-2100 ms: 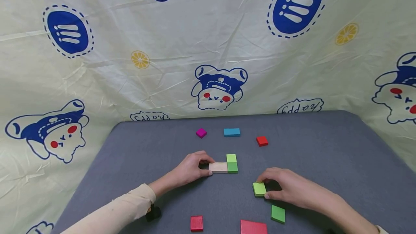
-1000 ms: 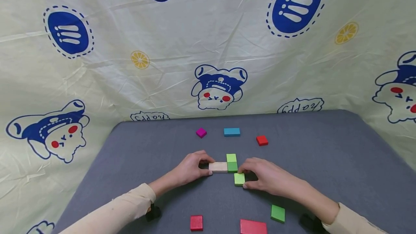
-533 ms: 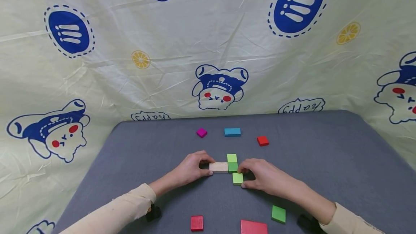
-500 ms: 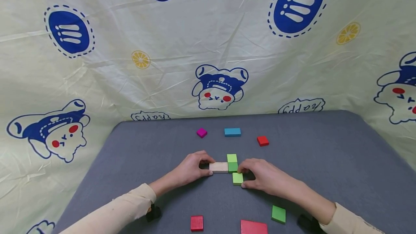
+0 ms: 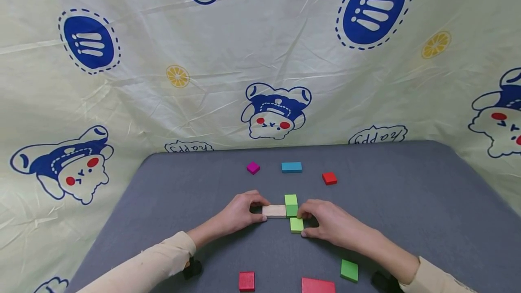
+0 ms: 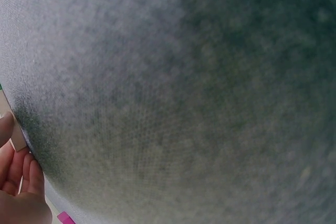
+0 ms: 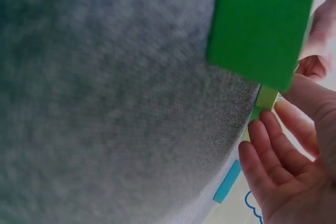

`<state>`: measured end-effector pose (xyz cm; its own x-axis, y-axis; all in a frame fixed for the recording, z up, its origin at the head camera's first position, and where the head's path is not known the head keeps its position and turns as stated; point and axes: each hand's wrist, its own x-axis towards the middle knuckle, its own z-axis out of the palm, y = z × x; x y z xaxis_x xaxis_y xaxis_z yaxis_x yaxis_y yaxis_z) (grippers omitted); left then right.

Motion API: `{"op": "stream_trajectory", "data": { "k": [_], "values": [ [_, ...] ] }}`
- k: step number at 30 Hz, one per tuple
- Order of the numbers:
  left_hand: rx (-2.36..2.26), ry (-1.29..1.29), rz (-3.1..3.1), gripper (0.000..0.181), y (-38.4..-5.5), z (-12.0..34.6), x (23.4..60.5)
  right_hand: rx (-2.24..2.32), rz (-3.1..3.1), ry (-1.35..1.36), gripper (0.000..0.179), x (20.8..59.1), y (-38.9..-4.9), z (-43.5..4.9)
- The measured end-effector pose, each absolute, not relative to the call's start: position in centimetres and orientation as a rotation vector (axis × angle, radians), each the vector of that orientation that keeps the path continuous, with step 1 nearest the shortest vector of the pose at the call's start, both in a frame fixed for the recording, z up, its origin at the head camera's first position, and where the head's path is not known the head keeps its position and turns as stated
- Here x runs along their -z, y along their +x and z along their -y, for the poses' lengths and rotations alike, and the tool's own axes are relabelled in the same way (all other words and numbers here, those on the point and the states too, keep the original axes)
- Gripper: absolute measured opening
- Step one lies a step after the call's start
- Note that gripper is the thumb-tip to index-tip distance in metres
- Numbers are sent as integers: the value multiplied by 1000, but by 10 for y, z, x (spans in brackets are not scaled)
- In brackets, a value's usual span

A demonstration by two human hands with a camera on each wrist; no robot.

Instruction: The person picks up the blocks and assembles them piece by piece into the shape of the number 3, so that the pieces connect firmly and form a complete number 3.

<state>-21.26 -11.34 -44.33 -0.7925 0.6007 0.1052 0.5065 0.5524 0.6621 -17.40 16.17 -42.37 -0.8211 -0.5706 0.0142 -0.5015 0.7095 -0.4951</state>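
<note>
In the head view, my left hand (image 5: pixel 240 214) pinches the left end of a pale wooden rectangular block (image 5: pixel 274 211) lying flat. A green square block (image 5: pixel 291 211) lies against that block's right end, with a lime block (image 5: pixel 291 199) directly behind it. With thumb and index finger, my right hand (image 5: pixel 338 224) pinches a second lime block (image 5: pixel 296 225) by its right side, close in front of the green one and set slightly to its right. Thumb and fingers grip the pale block (image 6: pixel 17 137) in the left wrist view too. The right wrist view shows the pinched lime block (image 7: pixel 266 97) partly hidden by the thumb.
Along the far side of the grey table (image 5: pixel 195 175) lie a magenta block (image 5: pixel 253 167), a blue rectangular block (image 5: pixel 291 167) and a red block (image 5: pixel 329 178). Nearer me are a red square (image 5: pixel 246 281), a larger red block (image 5: pixel 318 285) and a green block (image 5: pixel 349 270).
My right hand has carried the second lime block left and away from me, up close to the green block, then edged it a little further left. The left hand has stayed on the pale block.
</note>
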Motion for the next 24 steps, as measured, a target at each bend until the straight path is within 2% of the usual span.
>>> {"op": "stream_trajectory", "data": {
  "k": [24],
  "values": [
    [-1061,914,-2645,26,-213,113,443,745,-2758,-862,26,424,-177,-157]
  ]
}}
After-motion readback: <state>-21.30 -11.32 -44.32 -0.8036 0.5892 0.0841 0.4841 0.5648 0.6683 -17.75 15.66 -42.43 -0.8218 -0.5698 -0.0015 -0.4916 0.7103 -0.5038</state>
